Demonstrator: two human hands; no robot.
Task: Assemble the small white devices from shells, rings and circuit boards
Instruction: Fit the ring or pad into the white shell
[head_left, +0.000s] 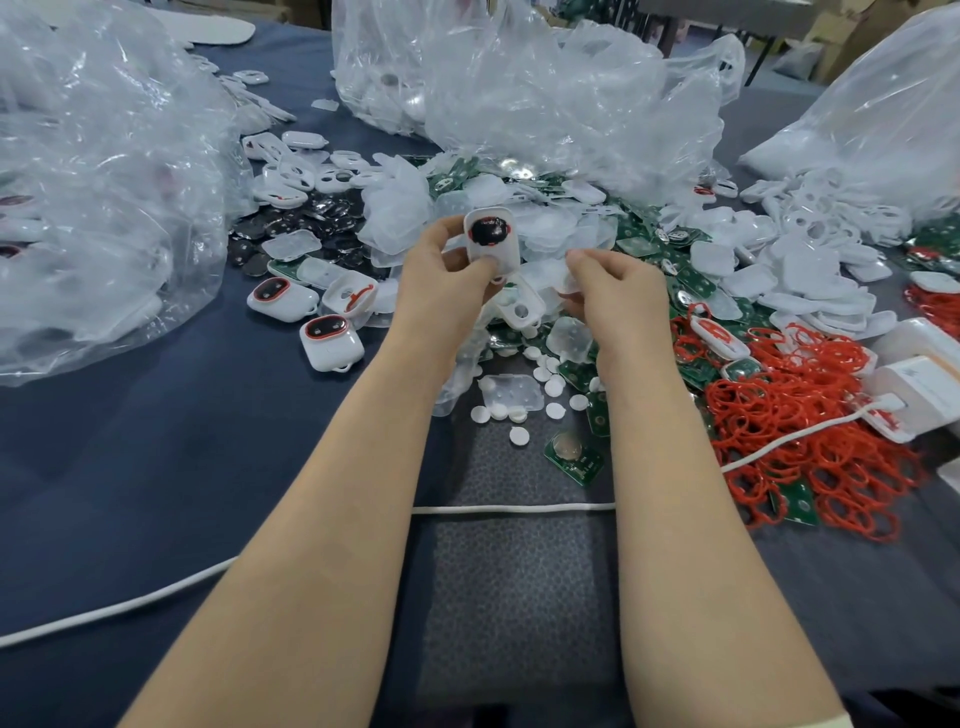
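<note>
A white shell (493, 257), with red ring (510, 232) and dark disc (490, 230) seated, is gripped by the fingers (440, 235) of the left hand (441, 283). Just right of them, a translucent pad (568, 283) seems pinched by the right hand (618, 291). If the pad is pressed askew, the ring could be dislodged, or the shell dropped into the pile beneath.

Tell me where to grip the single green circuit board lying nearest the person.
I would pinch the circuit board by two opposite edges from above: it lies flat on the mat, and a round disc covers part of its face.
</note>
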